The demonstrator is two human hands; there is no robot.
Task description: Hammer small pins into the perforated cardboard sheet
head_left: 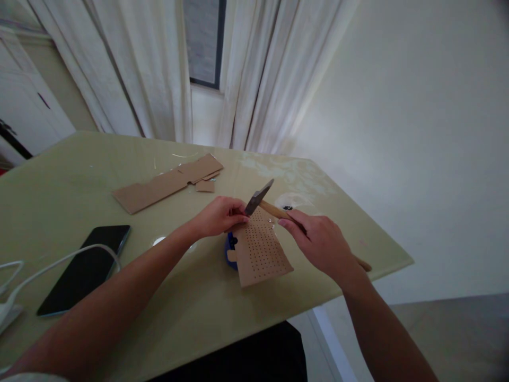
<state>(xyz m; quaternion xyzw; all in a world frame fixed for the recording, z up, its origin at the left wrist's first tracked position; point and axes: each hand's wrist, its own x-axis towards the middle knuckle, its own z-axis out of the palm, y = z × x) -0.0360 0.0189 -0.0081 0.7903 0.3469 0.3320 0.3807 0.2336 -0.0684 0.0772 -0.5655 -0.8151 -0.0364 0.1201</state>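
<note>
My right hand (318,239) is wrapped round the wooden handle of a hammer (274,208), whose end sticks out behind the hand. The hammer's metal head is right at the fingertips of my left hand (220,216). The left fingers are pinched together over the far end of a piece of cardboard (264,249) with rows of small holes. Whatever they pinch is too small or hidden to make out. Under the cardboard's left edge shows a blue round object (228,249), mostly covered.
Long cardboard strips (167,185) lie farther back on the pale green table (191,318). A black phone or tablet (87,270) and a white cable (51,268) are at the left. Small dark bits (287,207) lie beyond the hammer. Curtains and a wall stand behind.
</note>
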